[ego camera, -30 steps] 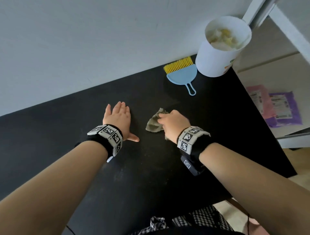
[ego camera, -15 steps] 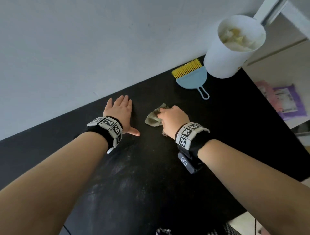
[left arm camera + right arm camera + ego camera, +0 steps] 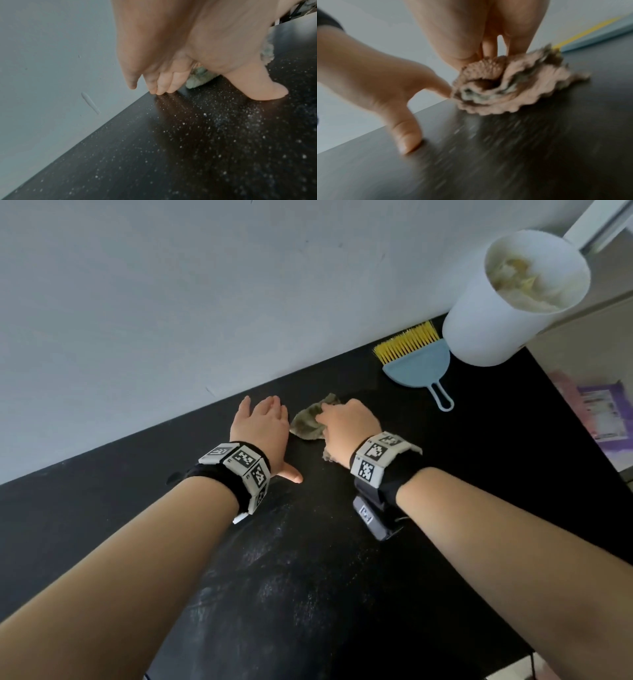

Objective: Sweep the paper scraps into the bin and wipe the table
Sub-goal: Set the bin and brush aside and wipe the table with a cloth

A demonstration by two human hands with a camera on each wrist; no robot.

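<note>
A crumpled grey-green cloth (image 3: 307,423) lies on the black table (image 3: 308,594) near the wall. My right hand (image 3: 349,424) sits on top of it with bent fingers bunching it against the surface. In the right wrist view, which is blurred, the fingers (image 3: 489,51) press into the cloth (image 3: 513,88) while the thumb tip touches the bare table. My left hand (image 3: 260,424) lies flat just left of the cloth, fingers straight, thumb spread. The left wrist view shows its fingertips (image 3: 161,90) on the table. A white bin (image 3: 507,313) at the far right corner holds paper scraps.
A blue dustpan with a yellow-bristled brush (image 3: 419,361) lies beside the bin by the wall. Fine white specks and smears (image 3: 205,128) cover the table in front of my hands. The table's right edge drops to a floor with pink and purple packets (image 3: 599,419).
My right hand has slid the cloth left and toward the wall, up against the left hand. The left hand has stayed put; my head has tilted down.
</note>
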